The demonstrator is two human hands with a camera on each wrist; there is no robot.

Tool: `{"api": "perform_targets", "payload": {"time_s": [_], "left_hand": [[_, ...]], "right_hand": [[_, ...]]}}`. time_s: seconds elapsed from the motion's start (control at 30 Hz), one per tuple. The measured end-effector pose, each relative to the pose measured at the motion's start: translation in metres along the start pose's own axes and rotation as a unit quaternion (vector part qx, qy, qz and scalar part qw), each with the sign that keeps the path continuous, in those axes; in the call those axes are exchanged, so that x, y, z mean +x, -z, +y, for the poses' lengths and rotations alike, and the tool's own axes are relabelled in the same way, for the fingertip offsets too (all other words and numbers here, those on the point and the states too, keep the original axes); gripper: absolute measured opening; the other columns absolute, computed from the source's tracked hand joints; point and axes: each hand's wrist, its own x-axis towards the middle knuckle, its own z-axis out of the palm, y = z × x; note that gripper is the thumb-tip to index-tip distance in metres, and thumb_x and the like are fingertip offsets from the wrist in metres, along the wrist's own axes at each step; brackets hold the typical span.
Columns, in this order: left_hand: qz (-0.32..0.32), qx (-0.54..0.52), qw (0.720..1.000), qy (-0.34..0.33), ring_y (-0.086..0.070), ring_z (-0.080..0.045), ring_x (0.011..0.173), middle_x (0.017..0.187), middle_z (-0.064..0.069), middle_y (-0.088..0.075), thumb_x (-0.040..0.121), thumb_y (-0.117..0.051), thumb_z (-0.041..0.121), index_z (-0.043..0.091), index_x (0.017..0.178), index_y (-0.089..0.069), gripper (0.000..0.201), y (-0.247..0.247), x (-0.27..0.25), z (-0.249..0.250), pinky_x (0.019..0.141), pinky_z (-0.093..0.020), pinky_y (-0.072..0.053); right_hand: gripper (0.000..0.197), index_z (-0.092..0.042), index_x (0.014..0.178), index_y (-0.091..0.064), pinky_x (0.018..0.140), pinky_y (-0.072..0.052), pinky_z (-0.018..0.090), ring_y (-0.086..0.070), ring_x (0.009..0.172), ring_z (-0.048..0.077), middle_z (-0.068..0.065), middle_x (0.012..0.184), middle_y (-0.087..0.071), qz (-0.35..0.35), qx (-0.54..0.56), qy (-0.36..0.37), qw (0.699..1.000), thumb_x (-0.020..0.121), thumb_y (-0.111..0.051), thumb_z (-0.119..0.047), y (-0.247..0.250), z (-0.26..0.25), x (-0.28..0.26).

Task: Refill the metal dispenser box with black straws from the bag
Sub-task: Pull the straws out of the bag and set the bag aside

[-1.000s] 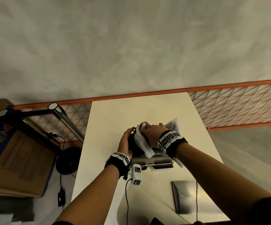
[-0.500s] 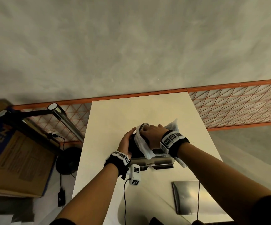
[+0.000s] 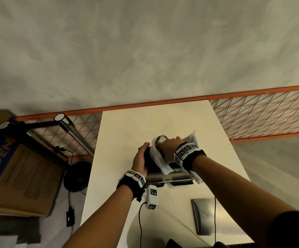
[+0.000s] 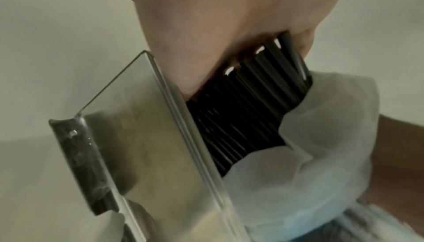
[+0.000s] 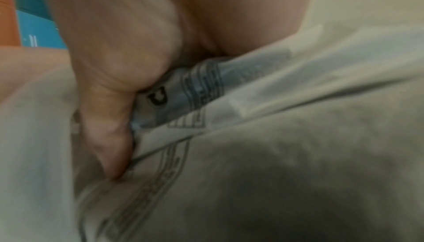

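The refill was midway: the left hand (image 3: 140, 159) cupped loose straws (image 4: 250, 104) in the box (image 3: 169, 177) on the worktop (image 3: 127, 133), while the right hand (image 3: 170, 146) pinched the bag (image 3: 156, 158) over it.

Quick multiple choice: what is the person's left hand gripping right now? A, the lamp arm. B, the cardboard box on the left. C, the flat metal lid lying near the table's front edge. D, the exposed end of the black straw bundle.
D: the left hand curls around the bare end of the black straws sticking out of the white bag, right above the metal dispenser box.
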Motion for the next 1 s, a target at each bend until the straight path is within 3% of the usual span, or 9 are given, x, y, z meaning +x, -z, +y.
{"api": "perform_targets", "payload": {"time_s": [0.13, 0.23, 0.4, 0.47, 0.57, 0.63, 0.67, 0.87, 1.0], "left_hand": [[0.018, 0.019, 1.000, 0.003, -0.067, -0.037, 0.116, 0.118, -0.016, -0.074, 0.094, -0.067, 0.040, 0.011, 0.119, -0.075, 0.039, -0.004, 0.000, 0.002, 0.110, -0.054, -0.047], [0.022, 0.043, 0.999, 0.014, -0.068, -0.035, 0.114, 0.116, -0.015, -0.075, 0.095, -0.067, 0.039, 0.011, 0.119, -0.075, 0.038, -0.009, -0.002, 0.008, 0.108, -0.051, -0.049], [0.023, 0.055, 0.998, 0.020, -0.069, -0.034, 0.113, 0.117, -0.016, -0.074, 0.091, -0.070, 0.041, 0.011, 0.119, -0.075, 0.041, -0.009, 0.001, 0.006, 0.106, -0.049, -0.051], [0.020, 0.066, 0.998, 0.015, -0.072, -0.031, 0.105, 0.110, -0.014, -0.076, 0.092, -0.068, 0.038, 0.014, 0.105, -0.080, 0.030, -0.009, 0.003, 0.005, 0.102, -0.047, -0.053], [0.016, 0.090, 0.996, 0.013, -0.071, -0.026, 0.082, 0.090, -0.011, -0.074, 0.094, -0.059, 0.026, 0.017, 0.076, -0.080, 0.030, -0.011, 0.003, 0.004, 0.086, -0.041, -0.052], [0.022, 0.102, 0.995, 0.013, -0.071, -0.027, 0.082, 0.090, -0.012, -0.074, 0.095, -0.057, 0.023, 0.014, 0.082, -0.079, 0.027, -0.012, 0.001, 0.003, 0.084, -0.041, -0.052], [0.029, 0.105, 0.994, 0.010, -0.071, -0.027, 0.083, 0.090, -0.012, -0.076, 0.096, -0.056, 0.022, 0.012, 0.087, -0.078, 0.026, -0.013, 0.000, 0.004, 0.086, -0.041, -0.053], [0.091, 0.085, 0.992, 0.011, -0.068, -0.034, 0.094, 0.095, -0.016, -0.075, 0.100, -0.055, 0.027, 0.008, 0.098, -0.073, 0.026, -0.013, 0.004, 0.005, 0.098, -0.049, -0.054], [0.102, 0.026, 0.994, 0.007, -0.067, -0.038, 0.115, 0.121, -0.017, -0.073, 0.068, -0.073, 0.047, 0.011, 0.124, -0.071, 0.066, -0.005, 0.018, -0.009, 0.105, -0.056, -0.051]], "right_hand": [[0.047, -0.029, 0.110, -0.047, 0.092, -0.041, 0.052, -0.064, 0.098, 0.029, -0.002, 0.106, -0.059, -0.002, -0.001, 0.007, 1.000, 0.072, -0.073, -0.039, 0.001, 0.000, 0.001], [0.043, -0.031, 0.109, -0.052, 0.095, -0.041, 0.054, -0.062, 0.101, 0.025, -0.007, 0.098, -0.057, 0.011, 0.020, 0.006, 1.000, 0.074, -0.067, -0.050, 0.003, 0.005, -0.003], [0.051, -0.031, 0.119, -0.060, 0.103, -0.036, 0.050, -0.053, 0.117, 0.019, -0.005, 0.126, -0.058, 0.143, 0.073, -0.076, 0.984, 0.085, -0.047, -0.068, -0.001, 0.048, -0.030], [0.052, -0.030, 0.127, -0.055, 0.106, -0.037, 0.052, -0.051, 0.122, 0.022, 0.000, 0.136, -0.053, 0.236, 0.179, -0.146, 0.944, 0.089, -0.046, -0.065, -0.015, 0.067, -0.041], [0.058, -0.026, 0.135, -0.046, 0.098, -0.047, 0.044, -0.057, 0.116, 0.031, 0.011, 0.135, -0.056, 0.291, 0.428, -0.247, 0.819, 0.089, -0.055, -0.059, -0.038, 0.071, -0.052], [0.063, -0.025, 0.138, -0.041, 0.091, -0.045, 0.036, -0.058, 0.113, 0.033, 0.014, 0.133, -0.058, 0.258, 0.553, -0.285, 0.739, 0.088, -0.056, -0.060, -0.051, 0.062, -0.056], [0.063, -0.026, 0.139, -0.040, 0.089, -0.043, 0.034, -0.059, 0.113, 0.033, 0.014, 0.133, -0.058, 0.247, 0.576, -0.290, 0.723, 0.088, -0.056, -0.061, -0.057, 0.057, -0.056], [0.057, -0.029, 0.140, -0.036, 0.087, -0.053, 0.039, -0.063, 0.103, 0.033, 0.011, 0.125, -0.063, 0.308, 0.513, -0.205, 0.775, 0.093, -0.054, -0.055, -0.050, 0.032, -0.050], [0.053, -0.035, 0.137, -0.032, 0.084, -0.057, 0.044, -0.065, 0.100, 0.030, 0.010, 0.124, -0.063, 0.355, 0.466, -0.140, 0.798, 0.093, -0.051, -0.058, -0.024, 0.026, -0.052]]}}
